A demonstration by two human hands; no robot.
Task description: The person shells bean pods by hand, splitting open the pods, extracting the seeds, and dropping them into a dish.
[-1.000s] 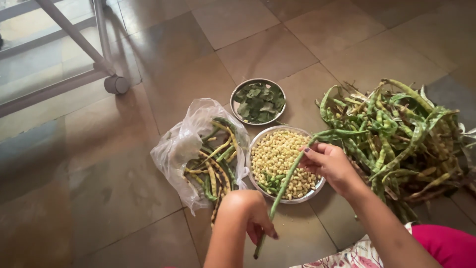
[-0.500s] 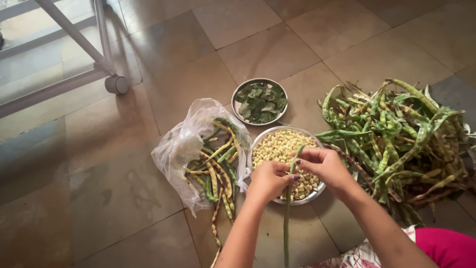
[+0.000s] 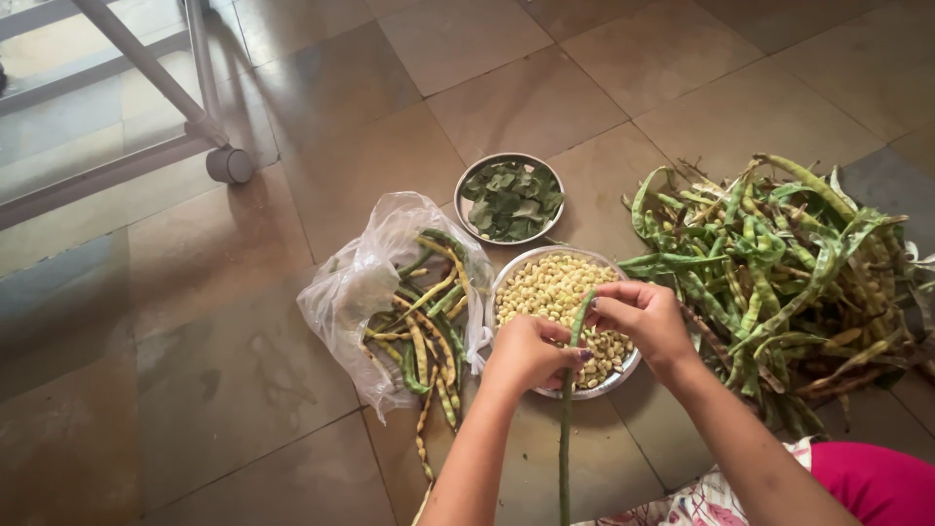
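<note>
A long green bean pod [image 3: 566,429] hangs upright over a steel bowl [image 3: 506,279] of pale shelled beans. My left hand [image 3: 527,353] pinches the pod a little below its top. My right hand [image 3: 641,318] grips the pod's upper end, right above the beans. Both hands meet over the bowl's near side. To the right lies a big heap of unshelled green pods [image 3: 779,273]. To the left, a clear plastic bag [image 3: 362,282] holds empty yellow-green pods.
A smaller steel bowl [image 3: 511,198] of dark green leaves sits behind the bean bowl. A metal frame with a caster wheel [image 3: 229,164] stands at the upper left on the brown tiled floor. My pink-clothed knee [image 3: 877,484] is at the lower right.
My left hand came up from near the floor to join my right hand on the pod over the bowl. The pod swung from slanted to nearly vertical.
</note>
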